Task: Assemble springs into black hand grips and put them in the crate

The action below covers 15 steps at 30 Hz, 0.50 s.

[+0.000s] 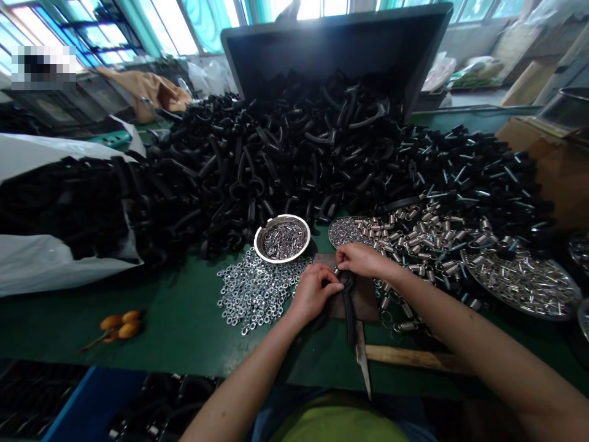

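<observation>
My left hand (313, 291) and my right hand (359, 259) meet over a dark metal plate (365, 298) on the bench. Between their fingertips shows a small metal spring (337, 271), pinched by my right hand. My left fingers are closed on the top end of a black curved plastic handle (350, 310), which points towards me; their exact grip is partly hidden. Below it lies a hammer with a pointed metal head (362, 362) and a wooden shaft (409, 358). Loose nuts (257, 291) spread left of my left hand.
A steel bowl of small pins (304, 236) stands behind the nuts. Black handles (285, 153) heap across the back before a tipped bin (335, 43). Springs (423, 239) and a tray of metal pins (568, 294) lie right. Orange fruits (129, 330) lie left.
</observation>
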Motion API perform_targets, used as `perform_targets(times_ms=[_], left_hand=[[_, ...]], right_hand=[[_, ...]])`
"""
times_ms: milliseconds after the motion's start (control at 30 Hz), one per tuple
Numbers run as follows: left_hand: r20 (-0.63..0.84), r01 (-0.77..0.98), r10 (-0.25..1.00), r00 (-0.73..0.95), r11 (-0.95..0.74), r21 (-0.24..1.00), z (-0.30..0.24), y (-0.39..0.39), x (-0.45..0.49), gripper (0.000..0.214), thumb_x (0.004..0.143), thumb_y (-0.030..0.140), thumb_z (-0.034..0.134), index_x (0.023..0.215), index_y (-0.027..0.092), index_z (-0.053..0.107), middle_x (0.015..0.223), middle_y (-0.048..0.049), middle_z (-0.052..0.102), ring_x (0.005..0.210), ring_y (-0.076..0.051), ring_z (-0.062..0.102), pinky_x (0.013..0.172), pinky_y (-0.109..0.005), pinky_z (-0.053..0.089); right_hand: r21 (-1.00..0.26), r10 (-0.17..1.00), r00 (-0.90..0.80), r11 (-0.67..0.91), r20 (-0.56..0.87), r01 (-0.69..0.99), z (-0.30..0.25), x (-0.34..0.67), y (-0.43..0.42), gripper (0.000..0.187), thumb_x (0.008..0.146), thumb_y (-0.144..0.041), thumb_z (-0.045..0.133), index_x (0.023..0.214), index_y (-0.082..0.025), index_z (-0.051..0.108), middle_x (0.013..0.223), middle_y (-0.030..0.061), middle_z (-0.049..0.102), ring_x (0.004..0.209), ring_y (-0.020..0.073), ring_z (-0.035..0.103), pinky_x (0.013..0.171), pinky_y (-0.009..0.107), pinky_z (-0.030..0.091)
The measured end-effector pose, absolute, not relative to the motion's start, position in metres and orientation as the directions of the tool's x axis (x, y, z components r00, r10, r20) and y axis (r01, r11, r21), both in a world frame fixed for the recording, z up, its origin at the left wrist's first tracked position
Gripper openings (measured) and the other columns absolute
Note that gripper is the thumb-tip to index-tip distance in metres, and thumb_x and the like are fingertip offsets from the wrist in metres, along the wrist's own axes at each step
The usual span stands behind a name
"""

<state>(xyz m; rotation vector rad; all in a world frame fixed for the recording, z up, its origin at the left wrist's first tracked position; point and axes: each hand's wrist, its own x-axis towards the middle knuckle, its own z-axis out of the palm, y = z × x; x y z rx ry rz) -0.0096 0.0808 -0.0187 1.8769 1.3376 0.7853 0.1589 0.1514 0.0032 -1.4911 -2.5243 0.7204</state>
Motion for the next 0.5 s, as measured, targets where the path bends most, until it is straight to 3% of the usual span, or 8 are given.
perform_targets(times_ms=[133, 200, 367, 500], left_hand=[[0.052, 0.534, 0.952, 0.302, -0.214, 0.818, -0.022, 0.083, -0.006, 0.008, 0.074, 0.023, 0.068, 0.071, 0.019, 0.063, 0.09, -0.0023, 0.061, 0.093, -0.018, 0.054, 0.086, -0.032, 0.039], [0.052, 0.515, 0.947, 0.317, -0.217, 0.829, -0.022, 0.084, -0.006, 0.008, 0.074, 0.022, 0.068, 0.07, 0.018, 0.061, 0.089, -0.0025, 0.059, 0.091, -0.017, 0.054, 0.084, -0.03, 0.041], [-0.016, 0.51, 0.943, 0.332, -0.166, 0.844, -0.024, 0.092, -0.007, 0.012, 0.07, 0.022, 0.07, 0.072, 0.017, 0.06, 0.085, -0.0005, 0.054, 0.08, -0.014, 0.052, 0.074, -0.026, 0.041], [-0.076, 0.5, 0.942, 0.328, -0.105, 0.86, -0.028, 0.098, -0.007, 0.013, 0.067, 0.022, 0.072, 0.069, 0.016, 0.06, 0.082, 0.0003, 0.054, 0.076, -0.012, 0.051, 0.07, -0.024, 0.04]], right_hand=[[-0.423, 0.874, -0.484, 0.428, -0.031, 0.799, 0.017, 0.18, 0.109, 0.025, 0.078, -0.021, 0.06, 0.102, -0.022, 0.058, 0.099, 0.0057, 0.063, 0.096, 0.0219, 0.056, 0.078, 0.032, 0.042], [-0.413, 0.859, -0.511, 0.477, 0.034, 0.776, 0.021, 0.2, 0.073, 0.022, 0.079, -0.021, 0.058, 0.101, -0.023, 0.057, 0.1, 0.0064, 0.062, 0.097, 0.0227, 0.054, 0.079, 0.034, 0.043], [-0.312, 0.861, -0.502, 0.457, -0.076, 0.833, 0.004, 0.238, -0.013, 0.021, 0.065, -0.019, 0.07, 0.079, -0.026, 0.055, 0.09, 0.0065, 0.059, 0.082, 0.0252, 0.055, 0.067, 0.039, 0.047], [-0.216, 0.895, -0.447, 0.439, 0.016, 0.872, -0.02, 0.241, -0.041, 0.022, 0.066, -0.012, 0.064, 0.081, -0.024, 0.056, 0.097, 0.0111, 0.061, 0.087, 0.0285, 0.056, 0.07, 0.044, 0.047]])
